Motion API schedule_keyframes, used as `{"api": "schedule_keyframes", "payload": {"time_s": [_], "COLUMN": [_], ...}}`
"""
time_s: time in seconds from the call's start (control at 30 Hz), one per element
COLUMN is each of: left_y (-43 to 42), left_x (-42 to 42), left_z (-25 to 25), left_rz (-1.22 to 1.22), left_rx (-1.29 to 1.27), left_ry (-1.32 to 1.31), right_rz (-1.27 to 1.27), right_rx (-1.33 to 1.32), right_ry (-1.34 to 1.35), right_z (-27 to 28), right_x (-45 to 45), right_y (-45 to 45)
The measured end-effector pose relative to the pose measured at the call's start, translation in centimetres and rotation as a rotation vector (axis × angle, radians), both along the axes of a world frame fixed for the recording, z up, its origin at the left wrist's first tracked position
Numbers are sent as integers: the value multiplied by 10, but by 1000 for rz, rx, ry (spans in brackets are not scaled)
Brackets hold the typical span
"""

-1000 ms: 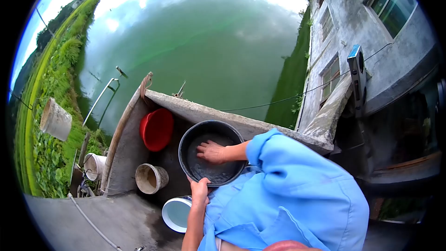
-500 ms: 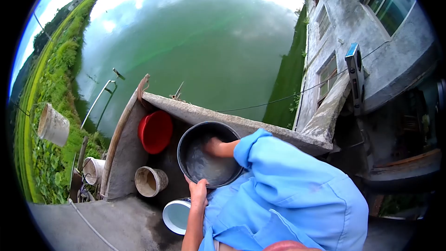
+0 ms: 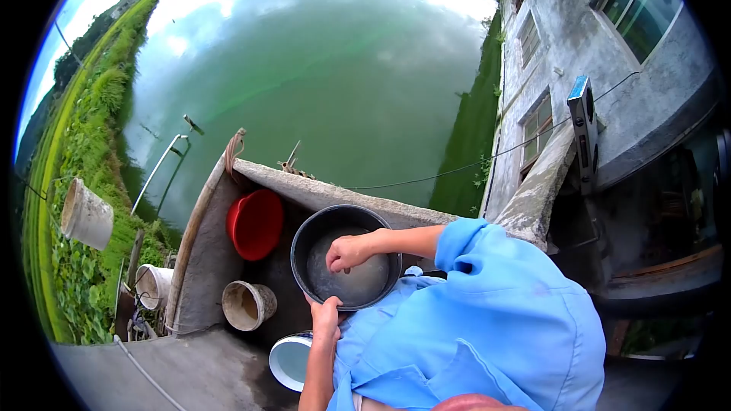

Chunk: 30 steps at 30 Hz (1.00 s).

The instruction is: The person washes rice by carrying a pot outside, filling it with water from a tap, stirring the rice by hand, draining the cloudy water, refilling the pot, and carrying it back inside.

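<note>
A round black basin [image 3: 302, 247] with cloudy liquid in it is held against the front of the blue shirt. My left hand [image 3: 326, 315] grips the basin's near rim, thumb over the edge. Over the middle of the basin is my right hand [image 3: 349, 253], its fingers curled together above the liquid; whether anything is inside them cannot be made out. Left of the basin a red basin [image 3: 255, 224] leans in the corner of the low concrete wall. Below that lies a tilted, dirty white bucket [image 3: 249, 306], and a white bucket with pale liquid [image 3: 290, 363] stands beside my left forearm.
The low concrete wall [image 3: 335, 194] borders a green pond [image 3: 320, 91]. Two more white buckets [image 3: 87, 214] [image 3: 154, 286] are outside it at the left. A grey building [image 3: 571, 30] rises at the right, with a thin cable crossing toward it. A hose [image 3: 148, 377] runs along the ledge.
My right hand has risen from the liquid, and its fingers have gone from spread to curled. The liquid looks cloudier than a second ago. My left hand keeps its hold on the rim.
</note>
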<state>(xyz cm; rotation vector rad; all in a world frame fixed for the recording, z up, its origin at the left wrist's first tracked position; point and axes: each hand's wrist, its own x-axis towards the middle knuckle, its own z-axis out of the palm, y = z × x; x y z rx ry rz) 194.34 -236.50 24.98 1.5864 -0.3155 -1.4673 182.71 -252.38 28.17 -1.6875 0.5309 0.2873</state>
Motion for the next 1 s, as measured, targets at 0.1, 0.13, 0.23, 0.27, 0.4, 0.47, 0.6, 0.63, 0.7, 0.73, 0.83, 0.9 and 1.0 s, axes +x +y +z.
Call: {"api": "schedule_keyframes", "payload": {"time_s": [0.1,0.13,0.23,0.27,0.4,0.47,0.6,0.63,0.7,0.73,0.83,0.9,1.0], "left_y": [-6,-7,-6,-5,-1,-1,-5,-7,-1,1,16,27,42], "left_x": [0,0,3,5,20,27,36,44,62,71,107,129,170], "left_z": [5,5,11,12,-11,-19,12,27,28,32,24,15,-4], "left_rz": [-17,-16,1,12,12,-56,-13,-43,-58,59,195,261,321], "left_rx": [41,40,69,79,-28,-45,-42,-75,-77,-120,-234,-206,-185], "left_ry": [-29,-30,33,35,10,-225,-331,-336,-336,-199,88,138,227], "right_rz": [-30,-210,-504,-581,-547,-469,-658,-645,-628,-664,-640,-566,-497], "right_rx": [-1133,-1102,-1242,-1160,-520,-520,-261,-287,-318,-208,-181,-418,-583], "right_ry": [-274,-304,-245,-162,126,123,-21,-69,-154,-235,-268,-233,-177], "right_z": [-16,-23,-25,-29,-44,-54,-47,-47,-25,-6,14,31,56], "right_x": [-14,-16,-28,-32,-51,-54,-41,-35,-15,5,44,74,131], "right_y": [-7,-13,-31,-32,-41,-39,-42,-45,-46,-40,-31,-23,-7]}}
